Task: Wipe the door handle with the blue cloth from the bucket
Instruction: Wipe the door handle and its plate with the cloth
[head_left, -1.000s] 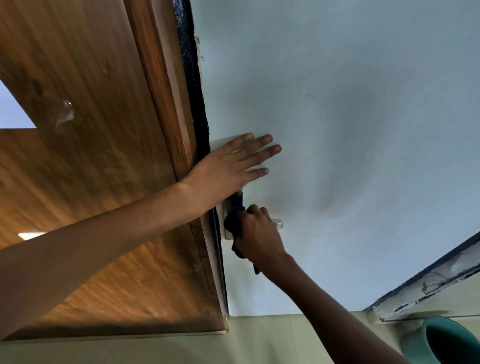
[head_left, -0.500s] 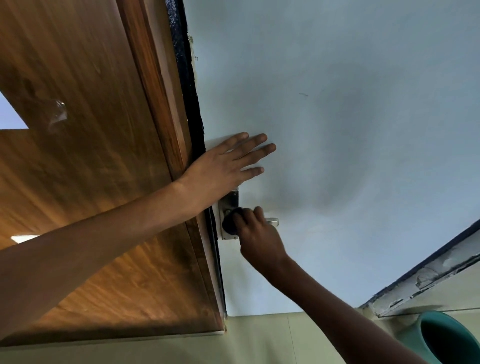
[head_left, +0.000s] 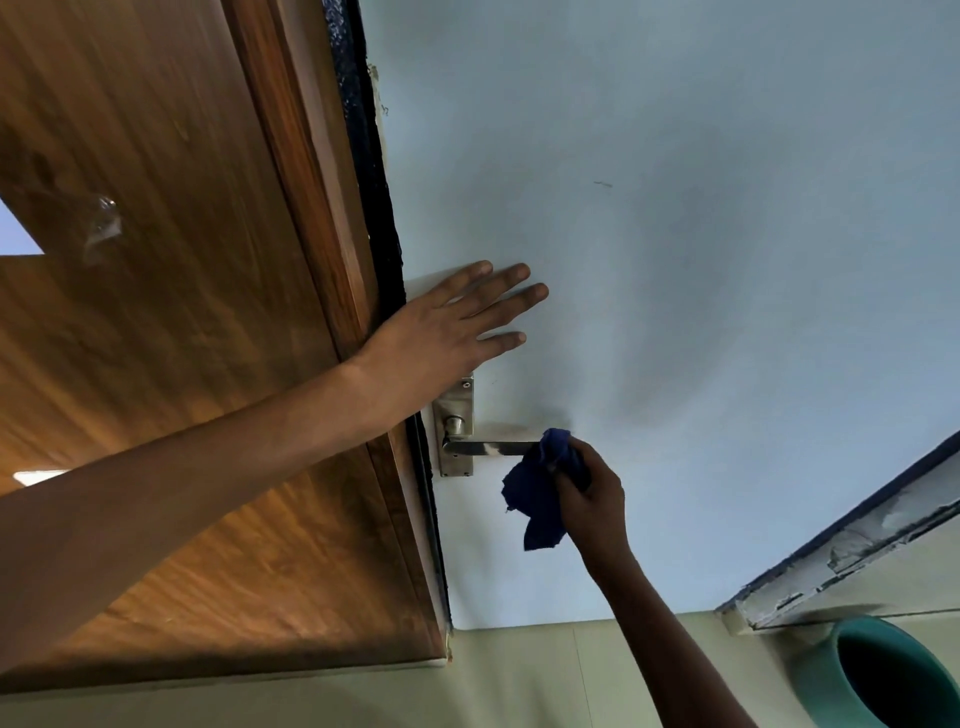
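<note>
A silver lever door handle (head_left: 488, 447) on its metal backplate (head_left: 457, 415) is mounted at the left edge of a pale blue door (head_left: 675, 260). My right hand (head_left: 592, 493) grips a dark blue cloth (head_left: 537, 493) bunched around the free end of the lever, and part of the cloth hangs down below it. My left hand (head_left: 452, 327) lies flat on the door just above the backplate, fingers spread, holding nothing. The teal bucket (head_left: 883, 675) sits on the floor at the lower right, partly cut off by the frame.
A brown wooden panel (head_left: 182, 364) fills the left side, with a dark seal strip (head_left: 374, 208) between it and the door. A chipped white-and-blue frame edge (head_left: 857, 545) runs along the right. Pale green floor (head_left: 519, 675) lies below.
My right hand has slid the cloth rightward from the handle's base at the backplate out to the lever's tip, uncovering the backplate and lever. My left hand has stayed flat on the door.
</note>
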